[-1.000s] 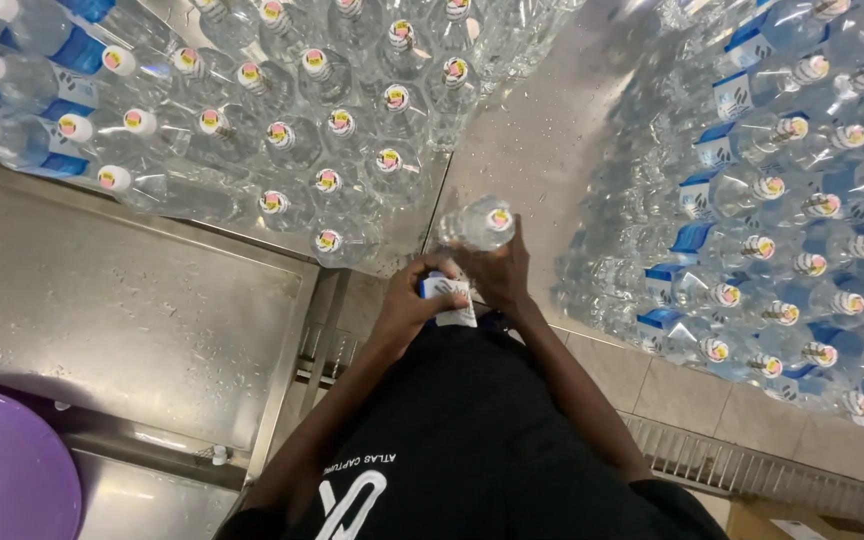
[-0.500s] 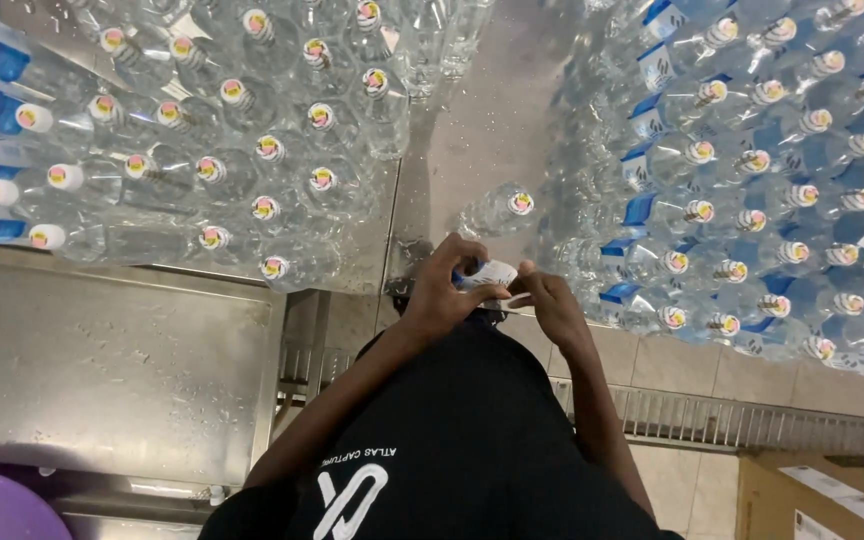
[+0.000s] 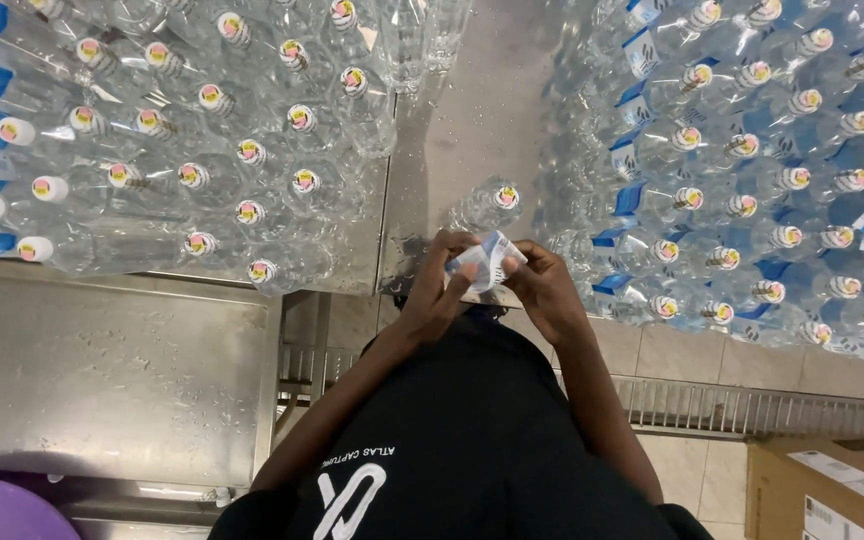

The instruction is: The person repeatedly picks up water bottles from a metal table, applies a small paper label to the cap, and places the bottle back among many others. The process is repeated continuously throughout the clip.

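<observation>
Hidden: most of the label [image 3: 487,262] is covered by fingers, so only a small white and blue piece shows. Its full shape cannot be told.
Cut off: the rows of bottles run past the top, left and right edges of the frame. The purple tub [image 3: 2,508] in the lower left corner and the cardboard box [image 3: 827,485] in the lower right corner show only in part.
Hard to see: the clear bottles blur into each other, so their sides are hard to pick out. Mostly the caps show.
Label place: just above the middle of the frame, between the two hands, in front of the black shirt [image 3: 462,440].
Label direction: its long side seems to slant from lower left up to upper right.
Left hand [image 3: 439,290]: its grip is pinched on the left end of the label.
Right hand [image 3: 544,292]: its grip is pinched on the right end of the label.
Single bottle [image 3: 484,205]: it lies on the wet worktop [image 3: 472,120] just above the hands. Its cap points to the right and its body runs up to the left.
Left stack [image 3: 172,150]: bottles lying down, caps facing the camera, upper left.
Right stack [image 3: 752,160]: more bottles, many with blue labels, upper right.
Floor drain [image 3: 752,408]: a metal grate, right of the person's arm.
</observation>
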